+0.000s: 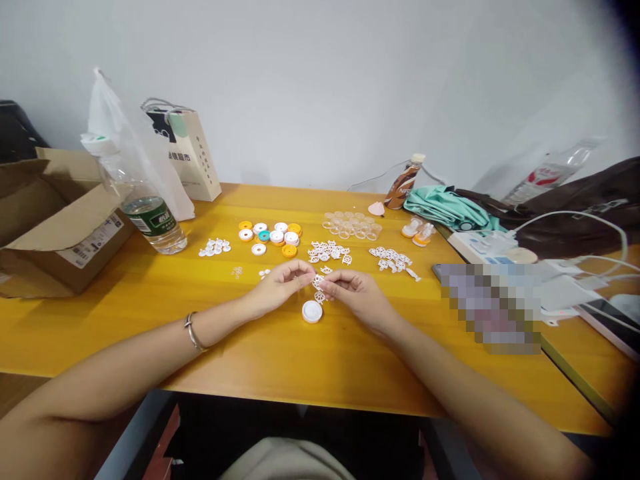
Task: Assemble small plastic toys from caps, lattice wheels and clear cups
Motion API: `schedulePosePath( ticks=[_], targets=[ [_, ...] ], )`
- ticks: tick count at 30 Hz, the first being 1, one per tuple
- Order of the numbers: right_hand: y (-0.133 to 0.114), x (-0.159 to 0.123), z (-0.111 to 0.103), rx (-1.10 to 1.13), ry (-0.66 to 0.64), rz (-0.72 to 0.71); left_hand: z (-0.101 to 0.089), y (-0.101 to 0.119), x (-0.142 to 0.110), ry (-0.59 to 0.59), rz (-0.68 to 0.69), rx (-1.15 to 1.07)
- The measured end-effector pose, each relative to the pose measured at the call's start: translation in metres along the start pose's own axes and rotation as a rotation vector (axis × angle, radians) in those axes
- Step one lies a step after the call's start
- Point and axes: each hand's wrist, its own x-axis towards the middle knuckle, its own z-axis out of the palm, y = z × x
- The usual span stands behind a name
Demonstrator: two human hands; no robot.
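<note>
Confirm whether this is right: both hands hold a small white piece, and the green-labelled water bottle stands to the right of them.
Wrong side: in the head view, the green-labelled water bottle stands left of the left hand and right hand, which do hold a small white piece.

Head-worn, faces forward and down. Looks over lap (290,460), along both forearms (150,357) and across table (240,350) to wall (310,87). Sits near lap, farther from wall; puts left hand (275,288) and right hand (360,295) about mid-frame.

A slim silvery bracelet (193,333) rings the bare forearm (155,353) behind the left hand (280,288).
</note>
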Motion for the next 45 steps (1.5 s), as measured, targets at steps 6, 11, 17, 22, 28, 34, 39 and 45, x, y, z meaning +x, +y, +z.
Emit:
schedulePosePath(
  ticks=[6,11,17,22,28,34,39,45],
  targets=[
    [-0.002,0.0,-0.003,-0.019,-0.052,-0.007,-0.008,0.009,-0.005,-0.121,0.516,0.534],
    [-0.001,0.001,-0.004,0.01,-0.125,0.003,-0.012,0.009,-0.007,-0.121,0.713,0.748],
    [-0.001,0.0,-0.009,0.068,-0.153,-0.048,-0.023,0.006,-0.003,0.053,0.785,0.821],
    [0.0,-0.001,-0.007,0.118,-0.079,-0.054,-0.026,0.001,0.0,0.109,0.666,0.738],
    [0.0,-0.002,-0.005,0.041,-0.052,0.006,-0.02,0.003,-0.002,0.005,0.629,0.641],
    [0.003,-0.003,-0.005,0.014,-0.104,-0.046,-0.017,0.002,-0.002,-0.051,0.597,0.637],
    [0.004,-0.003,-0.005,0.006,-0.111,-0.067,-0.016,0.002,-0.002,-0.058,0.571,0.688],
    [0.006,-0.002,-0.006,-0.03,-0.13,-0.1,-0.016,0.003,-0.003,-0.066,0.551,0.717]
  ],
)
